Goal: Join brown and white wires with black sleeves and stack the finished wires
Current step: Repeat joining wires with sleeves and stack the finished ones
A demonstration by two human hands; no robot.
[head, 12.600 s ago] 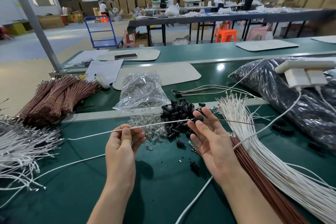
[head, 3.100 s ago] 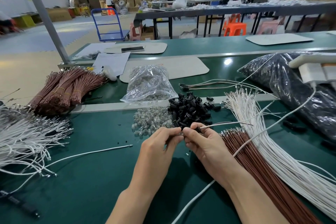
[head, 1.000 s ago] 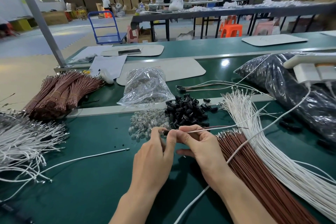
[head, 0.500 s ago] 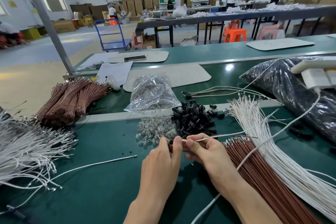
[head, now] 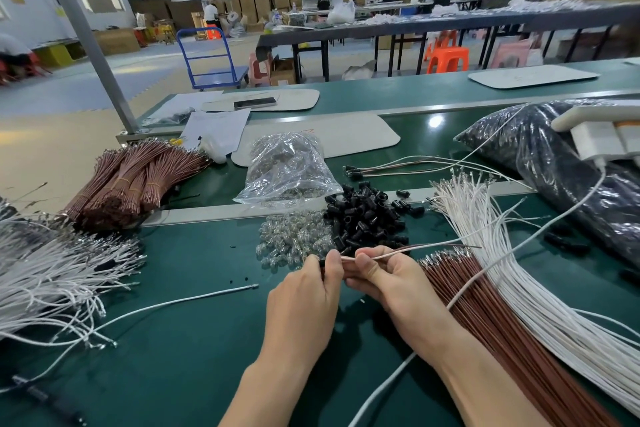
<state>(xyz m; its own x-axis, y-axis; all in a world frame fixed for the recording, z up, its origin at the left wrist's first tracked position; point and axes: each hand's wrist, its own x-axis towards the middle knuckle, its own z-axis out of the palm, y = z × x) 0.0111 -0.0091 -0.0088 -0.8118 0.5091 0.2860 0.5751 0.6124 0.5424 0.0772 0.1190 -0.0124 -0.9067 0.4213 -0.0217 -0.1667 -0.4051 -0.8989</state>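
Note:
My left hand [head: 304, 291] and my right hand [head: 388, 282] meet over the green table [head: 194, 367]. My right hand pinches a white wire and a brown wire [head: 415, 249] that run off to the right. My left hand's fingertips pinch a small black sleeve [head: 322, 262] at the wires' left end; the sleeve is mostly hidden. A pile of black sleeves [head: 367, 218] lies just beyond my hands. Loose brown wires [head: 502, 319] and white wires [head: 540, 288] fan out on the right. Finished wires [head: 391, 168] lie further back.
Clear small bulbs [head: 294, 239] lie left of the sleeves, behind them a clear plastic bag [head: 287, 166]. Bundled brown wires [head: 135, 180] and a heap of white wires [head: 45, 274] sit at left. A single white wire [head: 180, 302] lies near my left hand. A dark bag [head: 554, 166] fills the right.
My hands have stayed pinched together at the wire ends with only small shifts. Earlier, my left hand held a white wire out to the left; that wire now lies on the table.

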